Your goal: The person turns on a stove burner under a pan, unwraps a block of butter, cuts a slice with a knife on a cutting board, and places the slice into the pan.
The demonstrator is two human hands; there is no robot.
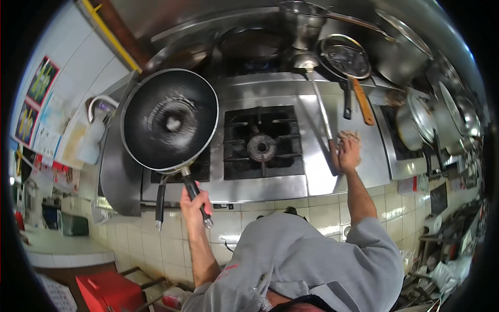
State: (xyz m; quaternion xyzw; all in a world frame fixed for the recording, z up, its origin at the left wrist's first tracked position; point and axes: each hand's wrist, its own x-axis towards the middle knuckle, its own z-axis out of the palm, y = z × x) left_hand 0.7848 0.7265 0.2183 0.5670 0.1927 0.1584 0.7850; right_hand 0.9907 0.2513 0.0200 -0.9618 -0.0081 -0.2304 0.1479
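My left hand is closed around the black handle of a large dark wok, which sits on the left side of the stove, its inside worn pale at the centre. A second black handle sticks out from under the wok; the pan it belongs to is mostly hidden. On the steel top to the right, my right hand presses down on a crumpled beige cloth. Beside that hand lies a long ladle, its brown grip close to my wrist.
A gas burner with a black grate is between my hands. Behind it are dark pans, a saucepan and a strainer near an orange-brown handle. Several pots crowd the right side. A red box stands lower left.
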